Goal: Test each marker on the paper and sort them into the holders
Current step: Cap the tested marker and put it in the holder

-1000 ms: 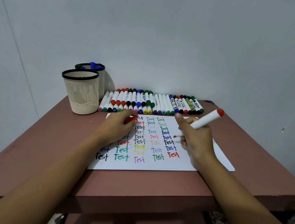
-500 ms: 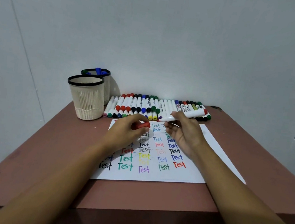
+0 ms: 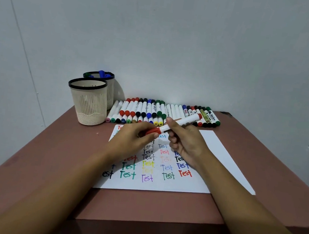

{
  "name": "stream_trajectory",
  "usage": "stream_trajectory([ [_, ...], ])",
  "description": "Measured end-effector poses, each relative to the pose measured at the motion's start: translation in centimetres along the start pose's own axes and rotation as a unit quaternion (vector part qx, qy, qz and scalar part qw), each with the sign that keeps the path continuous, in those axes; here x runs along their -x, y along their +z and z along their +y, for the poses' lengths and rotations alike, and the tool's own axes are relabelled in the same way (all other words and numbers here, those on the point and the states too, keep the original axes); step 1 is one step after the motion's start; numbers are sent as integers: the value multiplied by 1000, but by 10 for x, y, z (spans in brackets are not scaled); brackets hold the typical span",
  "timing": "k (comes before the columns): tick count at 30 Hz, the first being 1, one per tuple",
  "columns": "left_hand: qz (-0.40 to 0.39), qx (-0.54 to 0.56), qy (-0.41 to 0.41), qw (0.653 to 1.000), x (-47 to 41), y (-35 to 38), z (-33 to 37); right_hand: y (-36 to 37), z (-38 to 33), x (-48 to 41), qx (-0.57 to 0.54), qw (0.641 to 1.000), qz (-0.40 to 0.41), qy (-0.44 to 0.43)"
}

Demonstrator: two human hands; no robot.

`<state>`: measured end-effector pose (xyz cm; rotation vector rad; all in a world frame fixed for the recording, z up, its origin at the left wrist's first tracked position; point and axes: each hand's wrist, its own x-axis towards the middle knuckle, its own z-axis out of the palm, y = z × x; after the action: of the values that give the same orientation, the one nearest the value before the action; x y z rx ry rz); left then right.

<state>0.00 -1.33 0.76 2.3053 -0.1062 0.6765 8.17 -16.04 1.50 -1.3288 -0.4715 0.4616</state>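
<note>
Gripping the white barrel of the red marker (image 3: 183,122) in our right hand (image 3: 187,146), we had the fingers curled round it and the thumb laid along its upper side. The marker sat tilted above the far part of the paper (image 3: 222,160). Its red back end was raised toward the far right, where it overlapped the row of markers (image 3: 150,112) in the head view.

Our left hand (image 3: 135,139) pinched the red cap (image 3: 153,131) between thumb and fingertips at the marker's lower end. Cap and barrel met in one line, though we could not tell whether the cap was pressed fully home. Both hands hovered close together over the sheet.

The paper lay flat on the reddish-brown table (image 3: 48,152). It carried columns of the word "Test" in black, green, yellow, purple, blue, red and pink, and our hands hid part of them. Its right portion was bare white.

Beyond the paper, against the wall, the row of markers lay side by side, mostly white barrels with red, black, blue and green caps. Shorter ones with coloured ends lay in front of them.

At the far left of the table stood two cream mesh holders with black rims, one behind the other. The near holder (image 3: 89,105) stood just beside the row's left end. The far holder (image 3: 110,84) showed blue and green marker ends above its rim.
</note>
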Motion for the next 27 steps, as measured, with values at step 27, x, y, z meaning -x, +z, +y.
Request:
stream_trajectory([
  [27,50,386,-193,901,-10,4,12,-4,-4,-1,-133,991,-25,22],
])
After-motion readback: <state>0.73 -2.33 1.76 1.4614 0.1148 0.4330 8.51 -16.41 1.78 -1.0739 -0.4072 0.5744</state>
